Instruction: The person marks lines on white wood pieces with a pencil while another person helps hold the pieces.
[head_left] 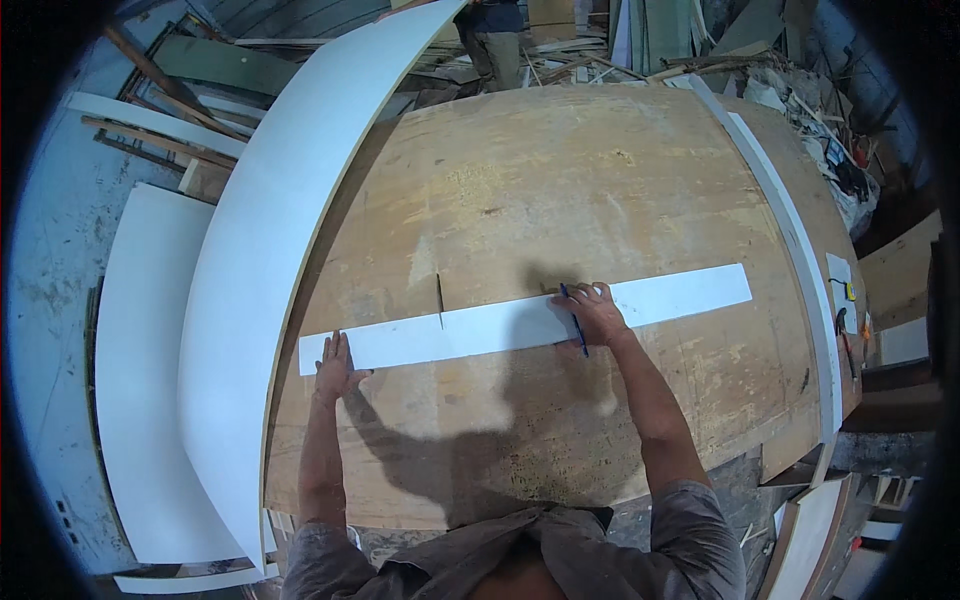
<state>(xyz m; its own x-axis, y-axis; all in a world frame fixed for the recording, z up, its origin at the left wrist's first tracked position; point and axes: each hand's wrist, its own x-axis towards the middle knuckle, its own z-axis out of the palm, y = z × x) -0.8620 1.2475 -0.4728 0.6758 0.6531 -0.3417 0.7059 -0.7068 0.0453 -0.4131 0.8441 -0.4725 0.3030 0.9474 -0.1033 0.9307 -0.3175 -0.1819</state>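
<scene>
A long, narrow white board strip (480,330) lies across a worn wooden work table (560,200), its right end slightly farther from me. My left hand (337,370) rests on the strip's left end, fingers extended. Toward the strip's right half, my right hand (597,316) grips a blue pen (577,320), with its fingers over the far edge of the strip. A thin dark line (439,293) runs from the table onto the strip between my hands; I cannot tell whether it is a mark or an object.
A large white panel (270,200) rises along the table's left edge, with another white panel (140,380) beyond it. Long white strips (790,220) lie at the right, near a tape measure (849,291) and a hammer-like tool (842,325). Behind the table, a person (492,45) stands among scrap wood.
</scene>
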